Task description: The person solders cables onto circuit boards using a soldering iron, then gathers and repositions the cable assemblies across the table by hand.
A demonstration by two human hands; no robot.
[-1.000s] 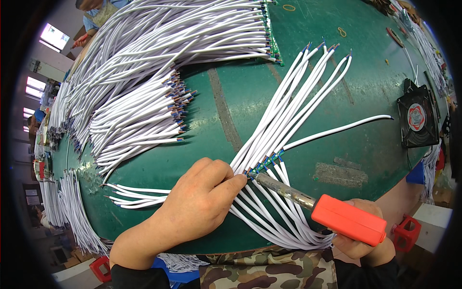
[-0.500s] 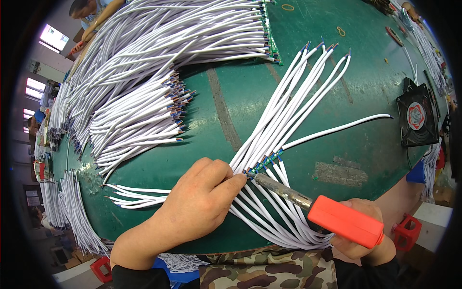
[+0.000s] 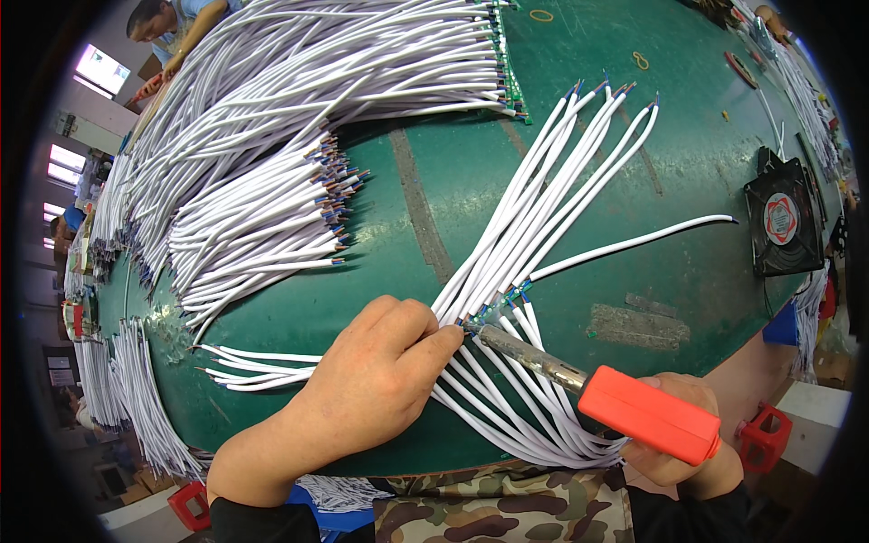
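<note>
Across a green bench [image 3: 679, 271], left to right: bundled white cables [image 3: 253, 231], coloured wire ends roughly aligned, perhaps for easy picking. Left hand [image 3: 385, 357] curled, thumb and forefinger pinching the near-left end of a green circuit strip [image 3: 516, 295] (exact contact hidden), apparently to steady it at mid-bench between splayed cables [image 3: 475, 283]. Soldering iron [image 3: 647, 414] angled in from the right, tip at the strip; right hand [image 3: 665, 466] wrapped around its red handle, probably for control. Farther right, black fan [image 3: 806, 253] with red-and-white label [image 3: 780, 219], print illegible.
</note>
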